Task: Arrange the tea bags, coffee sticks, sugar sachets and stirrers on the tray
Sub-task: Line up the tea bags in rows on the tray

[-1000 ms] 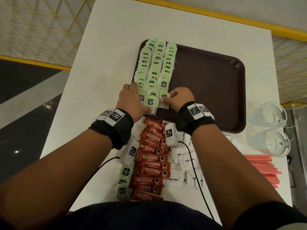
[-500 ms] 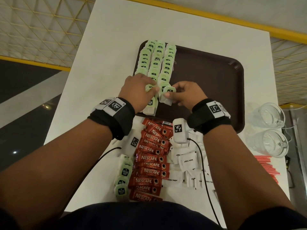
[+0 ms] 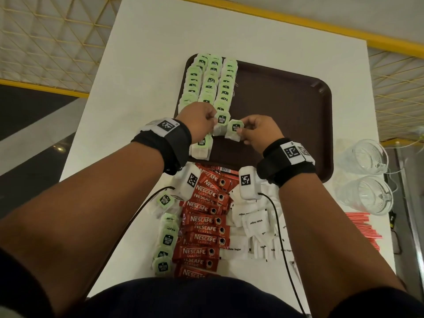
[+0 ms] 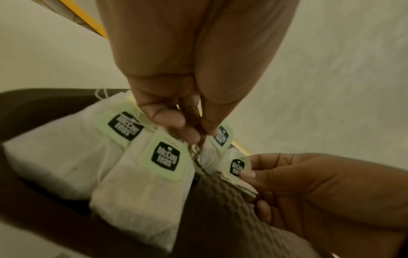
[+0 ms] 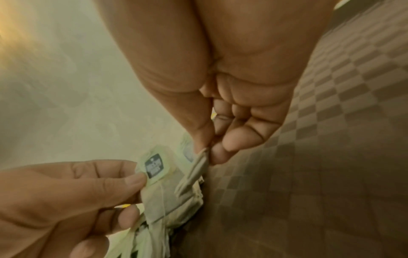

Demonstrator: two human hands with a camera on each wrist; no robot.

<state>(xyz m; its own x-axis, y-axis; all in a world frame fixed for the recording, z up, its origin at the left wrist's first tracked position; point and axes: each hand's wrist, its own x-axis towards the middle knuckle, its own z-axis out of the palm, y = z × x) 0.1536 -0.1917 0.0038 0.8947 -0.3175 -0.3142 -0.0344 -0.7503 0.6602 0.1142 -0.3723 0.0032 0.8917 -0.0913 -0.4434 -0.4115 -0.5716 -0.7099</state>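
1. My left hand (image 3: pixel 199 121) pinched one tea bag (image 3: pixel 220 125) by its top, fingers curled, above the tray's (image 3: pixel 286 115) near-left corner.
2. My right hand (image 3: pixel 259 131) pinched a second tea bag (image 3: pixel 233 131) just beside it.
3. Three rows of tea bags (image 3: pixel 211 81) lined the tray's left side; too overlapped to count.
4. Nearer than the tray lay coffee sticks (image 3: pixel 204 226), roughly ten, sugar sachets (image 3: pixel 254 226), and two glasses (image 3: pixel 364 175) to its right.
5. Only the left wrist view showed the tray's checkered floor (image 4: pixel 223 200) beneath the bags.
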